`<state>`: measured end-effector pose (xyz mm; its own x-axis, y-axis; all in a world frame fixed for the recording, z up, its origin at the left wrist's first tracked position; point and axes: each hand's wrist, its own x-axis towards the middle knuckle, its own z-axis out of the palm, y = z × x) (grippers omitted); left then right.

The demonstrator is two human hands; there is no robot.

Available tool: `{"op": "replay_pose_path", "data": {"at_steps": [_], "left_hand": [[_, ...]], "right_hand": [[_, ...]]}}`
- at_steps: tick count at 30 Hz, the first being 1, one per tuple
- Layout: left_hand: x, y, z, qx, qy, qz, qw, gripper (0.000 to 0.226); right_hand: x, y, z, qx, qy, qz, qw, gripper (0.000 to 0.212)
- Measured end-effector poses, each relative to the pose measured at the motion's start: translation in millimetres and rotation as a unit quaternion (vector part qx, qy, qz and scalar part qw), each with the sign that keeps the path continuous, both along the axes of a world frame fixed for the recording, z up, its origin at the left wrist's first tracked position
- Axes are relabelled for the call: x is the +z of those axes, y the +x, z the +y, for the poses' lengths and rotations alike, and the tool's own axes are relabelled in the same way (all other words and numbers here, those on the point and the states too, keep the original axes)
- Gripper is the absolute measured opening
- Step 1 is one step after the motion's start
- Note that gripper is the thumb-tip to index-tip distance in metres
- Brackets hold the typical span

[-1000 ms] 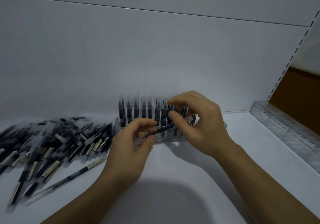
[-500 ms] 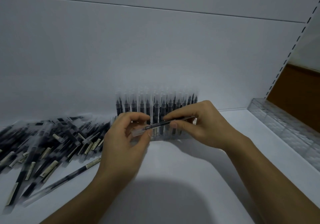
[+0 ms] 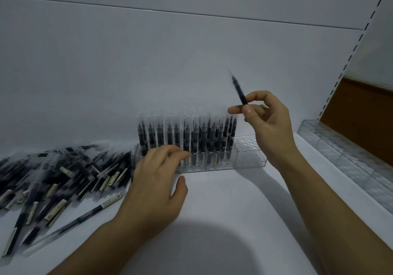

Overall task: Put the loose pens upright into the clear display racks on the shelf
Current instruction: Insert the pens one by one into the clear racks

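The white shelf [image 3: 244, 191] runs the full width of the view, backed by a plain white panel [image 3: 148, 62]. On its left side lies a heap of loose pens [image 3: 63, 172], dark-bodied with pale labels, criss-crossed and lying flat. One of them lies apart at the heap's near edge. Along the right edge of the shelf stands a line of empty clear racks [image 3: 350, 164].

At the middle, against the panel, sits the clear display rack [image 3: 251, 157]. Most of it is filled with upright pens [image 3: 191, 138] packed in rows, while its right end shows open holes.

The left hand [image 3: 157, 185] hangs low in front of the rack's left part, fingers loosely spread and holding nothing. Its fingertips seem to touch the rack's front, though blur makes that uncertain.

The right hand [image 3: 270, 121] is raised above the rack's right end. Its grip is a close pinch of thumb and forefinger on the lower end of a single pen [image 3: 239, 89], the other fingers curled behind. That pen points upward, tilted a little to the left, in the air and clear of the rack.
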<state>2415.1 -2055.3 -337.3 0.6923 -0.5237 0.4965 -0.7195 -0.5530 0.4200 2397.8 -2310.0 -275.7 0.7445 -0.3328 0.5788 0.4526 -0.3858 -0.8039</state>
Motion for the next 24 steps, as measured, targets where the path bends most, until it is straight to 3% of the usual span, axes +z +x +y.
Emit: {"op": "replay_pose_path", "data": {"at_steps": [7, 19, 22, 24], "left_hand": [[-1, 5, 3, -0.001, 0.089, -0.022, 0.996, 0.053], [-3, 9, 4, 0.001, 0.098, -0.033, 0.995, 0.051], [-4, 9, 4, 0.005, 0.102, -0.035, 0.994, 0.052], [-4, 9, 4, 0.007, 0.106, -0.038, 0.994, 0.052]], "right_hand": [[2, 1, -1, -0.022, -0.018, -0.013, 1.0, 0.03], [7, -2, -1, -0.026, 0.072, -0.02, 0.997, 0.031], [10, -3, 1, -0.02, 0.065, -0.009, 0.998, 0.041], [9, -4, 1, -0.007, 0.055, 0.004, 0.998, 0.037]]}}
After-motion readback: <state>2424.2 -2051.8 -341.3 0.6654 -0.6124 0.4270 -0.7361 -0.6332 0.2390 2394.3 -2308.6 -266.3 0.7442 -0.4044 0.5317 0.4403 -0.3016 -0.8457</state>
